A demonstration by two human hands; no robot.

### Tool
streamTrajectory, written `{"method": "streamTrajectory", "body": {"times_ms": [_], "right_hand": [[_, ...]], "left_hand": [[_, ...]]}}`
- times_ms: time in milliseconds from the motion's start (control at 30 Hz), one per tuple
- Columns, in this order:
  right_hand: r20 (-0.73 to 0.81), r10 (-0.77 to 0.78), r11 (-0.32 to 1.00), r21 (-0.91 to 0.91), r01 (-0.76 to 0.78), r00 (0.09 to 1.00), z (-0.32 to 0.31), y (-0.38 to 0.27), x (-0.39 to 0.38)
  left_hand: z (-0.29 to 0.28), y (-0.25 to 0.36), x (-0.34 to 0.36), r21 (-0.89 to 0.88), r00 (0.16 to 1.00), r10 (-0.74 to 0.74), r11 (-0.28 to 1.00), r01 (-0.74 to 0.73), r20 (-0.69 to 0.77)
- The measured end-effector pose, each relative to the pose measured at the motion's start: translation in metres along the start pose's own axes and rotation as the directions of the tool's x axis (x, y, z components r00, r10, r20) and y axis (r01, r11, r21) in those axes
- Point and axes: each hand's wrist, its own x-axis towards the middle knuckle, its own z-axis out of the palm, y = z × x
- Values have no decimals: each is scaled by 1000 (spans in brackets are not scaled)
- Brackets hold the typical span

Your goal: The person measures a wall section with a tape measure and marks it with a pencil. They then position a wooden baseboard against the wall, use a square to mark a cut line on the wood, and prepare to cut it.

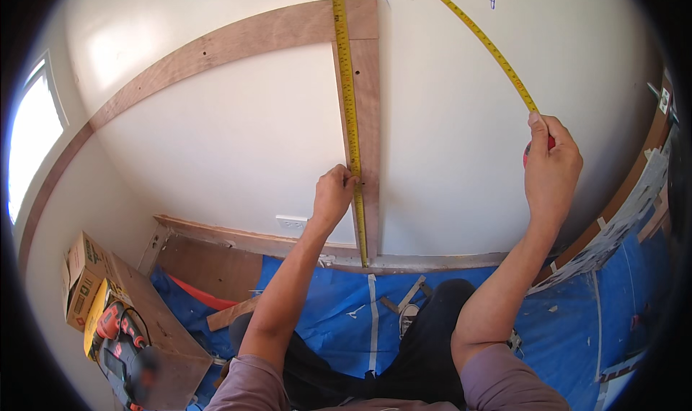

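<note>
Tape measure [347,87], yellow, one: lying along the upright board [369,123] on the far wall [447,159], left hand [335,195] pinching it there, right hand [553,162] wrapped round its red case [528,153] at right; risk, misreading, should a rightward tug or loosened pinch let it slip.

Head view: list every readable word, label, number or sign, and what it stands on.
Tape measure: black scale markings, too small to read reliably.
Cardboard box: printed lettering and symbols, not copied here.
Wall: blue pen marks, no clear word.
</note>
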Motion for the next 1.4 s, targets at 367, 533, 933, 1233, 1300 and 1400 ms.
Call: {"method": "streamTrajectory", "body": {"times_ms": [367, 533, 933, 1233, 1300, 1400], "right_hand": [[-9, 23, 1000, -13, -23, 1000, 1, -4, -1], [-14, 10, 1000, 3, -10, 1000, 1, -1, -2], [47, -168, 974, -147, 173, 985, 3, 23, 9], [152, -335, 942, 69, 328, 930, 79, -46, -37], [232, -276, 961, 70, 267, 933, 97, -70, -61], [325, -267, 963, 117, 242, 907, 115, -105, -92]], "left_hand": [[0, -2, 0, 15, 1000, -2, 1000, 2, 0], [0, -2, 0, 3, 1000, 12, 1000, -12, -4], [-95, -53, 17, 21, 999, -18, 1000, 19, -34], [-260, -157, 8, 128, 878, -300, 921, 369, -372], [-276, -194, 0, 102, 856, -367, 898, 428, -363], [-290, -251, -8, 113, 827, -390, 876, 469, -405]]}}
